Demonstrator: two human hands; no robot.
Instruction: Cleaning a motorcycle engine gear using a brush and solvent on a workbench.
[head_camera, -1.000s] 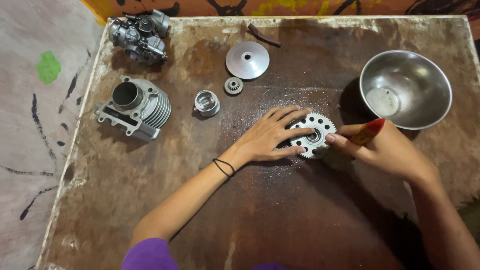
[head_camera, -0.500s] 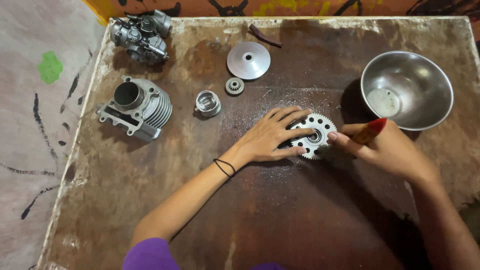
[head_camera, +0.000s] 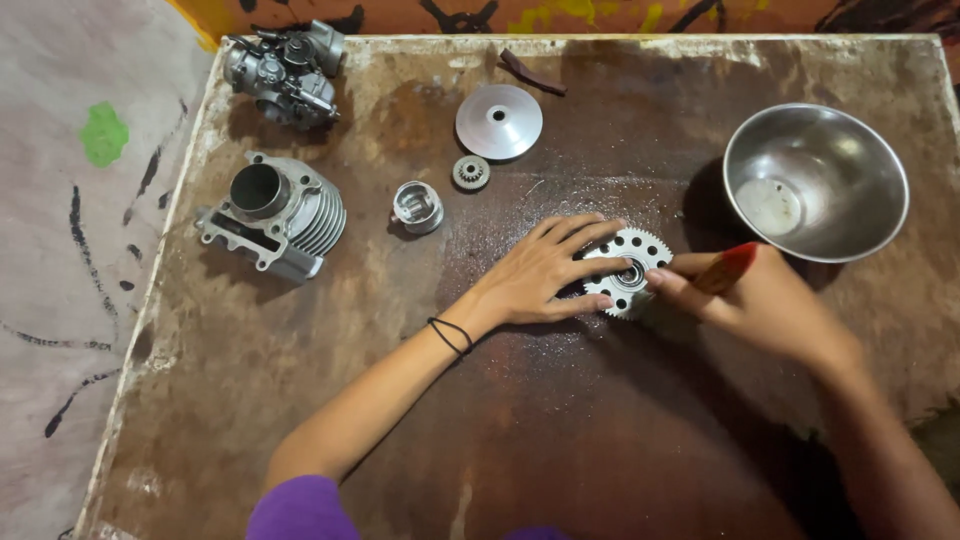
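Pressing L hand (head_camera: 540, 275) flat on gear (head_camera: 628, 272) | R hand (head_camera: 760, 305) gripping brush (head_camera: 725, 268)

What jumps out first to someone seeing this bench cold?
The two hands meeting mid-table: the left hand lies flat on a toothed gear wheel, while the right hand holds a red-handled tool at its rim. To the right sits a shiny steel bowl; at the left, a finned engine cylinder with a carburettor behind it.
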